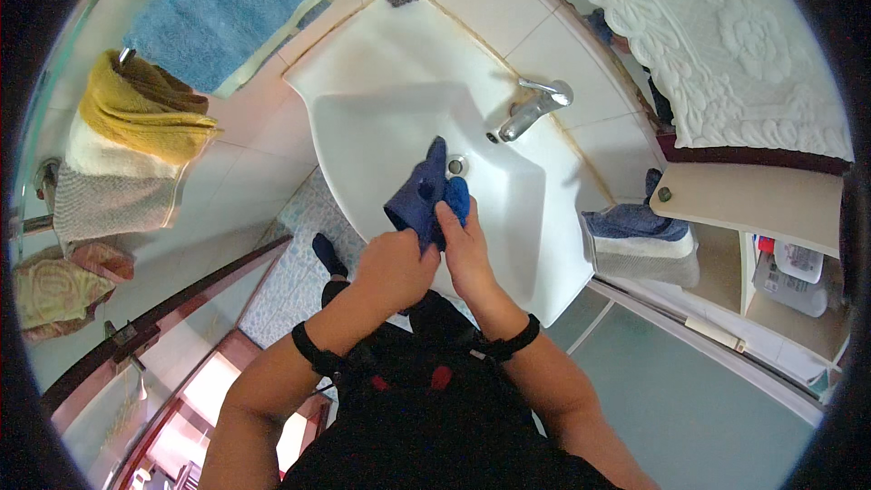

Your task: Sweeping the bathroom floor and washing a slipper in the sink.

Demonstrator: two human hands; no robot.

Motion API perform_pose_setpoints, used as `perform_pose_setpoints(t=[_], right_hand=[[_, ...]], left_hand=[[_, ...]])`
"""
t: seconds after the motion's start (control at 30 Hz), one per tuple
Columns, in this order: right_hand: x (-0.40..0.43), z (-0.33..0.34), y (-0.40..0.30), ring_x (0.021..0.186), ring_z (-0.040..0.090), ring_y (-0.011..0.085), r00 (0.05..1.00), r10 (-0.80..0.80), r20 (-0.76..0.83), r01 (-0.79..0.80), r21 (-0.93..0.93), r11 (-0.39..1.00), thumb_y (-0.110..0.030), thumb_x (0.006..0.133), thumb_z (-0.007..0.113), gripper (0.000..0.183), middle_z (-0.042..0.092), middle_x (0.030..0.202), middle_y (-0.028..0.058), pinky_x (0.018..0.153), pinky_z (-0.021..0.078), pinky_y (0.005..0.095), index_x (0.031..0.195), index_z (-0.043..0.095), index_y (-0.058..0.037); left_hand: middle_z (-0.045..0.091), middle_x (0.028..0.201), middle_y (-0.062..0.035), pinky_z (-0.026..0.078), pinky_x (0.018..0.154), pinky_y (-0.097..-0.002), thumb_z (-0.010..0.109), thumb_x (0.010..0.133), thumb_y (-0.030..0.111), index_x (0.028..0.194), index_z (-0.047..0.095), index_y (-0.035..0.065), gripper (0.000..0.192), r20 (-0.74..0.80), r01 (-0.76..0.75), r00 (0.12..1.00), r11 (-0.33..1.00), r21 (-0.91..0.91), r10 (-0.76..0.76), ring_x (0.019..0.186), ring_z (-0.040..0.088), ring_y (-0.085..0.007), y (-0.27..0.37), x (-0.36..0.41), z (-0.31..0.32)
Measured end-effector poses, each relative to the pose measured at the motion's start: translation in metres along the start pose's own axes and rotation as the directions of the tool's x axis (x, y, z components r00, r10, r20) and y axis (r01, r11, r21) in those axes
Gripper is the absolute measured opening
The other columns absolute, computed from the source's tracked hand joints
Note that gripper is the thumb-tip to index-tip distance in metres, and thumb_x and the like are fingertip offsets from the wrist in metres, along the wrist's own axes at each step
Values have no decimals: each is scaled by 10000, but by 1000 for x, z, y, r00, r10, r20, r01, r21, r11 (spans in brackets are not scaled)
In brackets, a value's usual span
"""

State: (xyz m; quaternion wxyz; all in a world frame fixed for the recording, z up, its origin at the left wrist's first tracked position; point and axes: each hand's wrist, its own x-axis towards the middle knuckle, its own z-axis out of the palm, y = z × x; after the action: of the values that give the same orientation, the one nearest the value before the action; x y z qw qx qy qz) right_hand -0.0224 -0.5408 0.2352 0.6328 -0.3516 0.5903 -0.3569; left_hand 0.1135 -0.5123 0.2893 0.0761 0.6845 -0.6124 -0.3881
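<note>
Both of my hands are raised over the front part of a white ceramic washbasin (381, 129). The fingers of my left hand (398, 264) are closed on the lower end of a dark blue cloth (416, 197), which rises to a narrow tip near the drain (457, 165). Right beside it, my right hand (466, 255) grips a brighter blue item (456, 199) with the thumb on its near side. That item is partly covered by the fingers and the cloth, so its kind is unclear.
A chrome faucet (534, 112) stands at the basin's right rear. Blue (231, 13) and yellow (139, 102) towels hang at left. On the right, an open cabinet door (755, 207) juts out beside a folded towel (643, 252) and plastic bottles (793, 279).
</note>
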Motion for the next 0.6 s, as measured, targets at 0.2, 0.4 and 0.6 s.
perform_pose_setpoints(t=[0.2, 0.4, 0.6], right_hand=[[-37, 16, -31, 1106, 551, 382, 937, -312, 160, 349, -502, 791, -197, 962, 640, 384, 547, 1179, 238, 980, 446, 435, 1238, 519, 41], [-71, 15, -45, 1083, 518, 425, 701, -479, 528, 711, -464, 529, -81, 823, 731, 395, 538, 1173, 218, 947, 444, 474, 1174, 575, 11], [-24, -2, -34, 1067, 519, 449, 702, -609, 369, 691, -562, 455, 49, 763, 638, 428, 531, 1165, 232, 942, 454, 489, 1181, 577, -17]], left_hand=[[695, 751, -139, 493, 627, -391, 613, 982, 372, 844, 704, -39, 443, -99, 114, 960, 691, -714, -261, 680, 661, -264, -35, 27, -5], [648, 773, -20, 436, 565, -301, 601, 1017, 316, 863, 691, -24, 384, -12, 124, 930, 345, -931, -368, 638, 546, -100, -44, 32, -12], [595, 700, 7, 402, 547, -294, 618, 1001, 282, 758, 663, -39, 405, 12, 109, 988, 630, -769, -155, 652, 503, -80, -39, 3, -18]])
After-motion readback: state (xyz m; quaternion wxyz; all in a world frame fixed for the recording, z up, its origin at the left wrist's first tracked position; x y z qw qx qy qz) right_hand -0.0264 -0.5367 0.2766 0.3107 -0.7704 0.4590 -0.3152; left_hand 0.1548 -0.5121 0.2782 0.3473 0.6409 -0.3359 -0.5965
